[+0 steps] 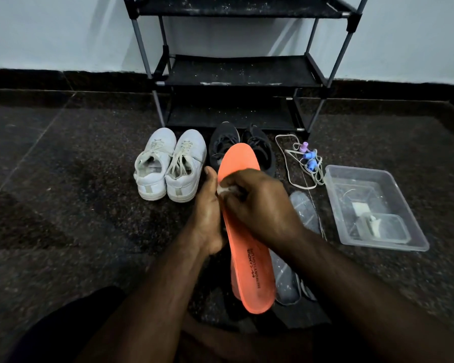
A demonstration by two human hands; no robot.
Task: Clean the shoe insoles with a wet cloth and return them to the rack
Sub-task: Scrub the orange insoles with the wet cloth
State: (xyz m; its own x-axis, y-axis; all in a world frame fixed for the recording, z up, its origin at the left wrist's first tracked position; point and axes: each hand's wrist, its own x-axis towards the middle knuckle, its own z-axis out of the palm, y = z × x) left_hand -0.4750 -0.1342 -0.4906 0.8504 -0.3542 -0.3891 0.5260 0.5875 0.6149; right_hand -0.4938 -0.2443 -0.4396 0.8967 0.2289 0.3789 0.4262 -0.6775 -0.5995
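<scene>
Apparently damp white cloth [224, 189] on smooth orange insole [249, 247].

pale wall [50, 30], dark speckled floor [63, 166]

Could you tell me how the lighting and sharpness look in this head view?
Head view: dim overall; orange insole stands out brightly; right hand looks slightly motion-blurred; shoe rack posts splay from wide-angle distortion; dark floor shows faint sheen.

We see a home entryway or hall corner: a black tiered shoe rack [241, 72] at upper centre against a pale wall [50, 30], two pairs of shoes before it on a dark speckled stone floor [63, 166].
</scene>
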